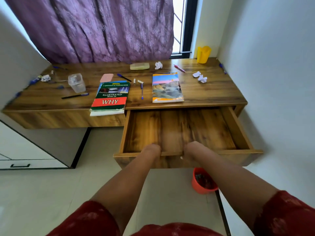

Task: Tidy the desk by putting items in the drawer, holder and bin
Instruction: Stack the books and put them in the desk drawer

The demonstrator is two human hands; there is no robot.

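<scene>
Hands, left (150, 151) and right (192, 149), each grip curled over the drawer (238, 133) front (grainy, boxy wood).

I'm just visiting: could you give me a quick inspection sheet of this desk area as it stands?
Surface: wooden desk, items scattered on it.
Job's things: drawer pulled out, nothing seen inside; yellow holder at back right; orange bin on the floor; two books; pens; paper balls.
Clutter: clear container, pink case.
Hands: left hand and right hand on the drawer front, fingers hidden.
Cables: nothing seen.
Surroundings: purple curtain, window, white walls.
</scene>
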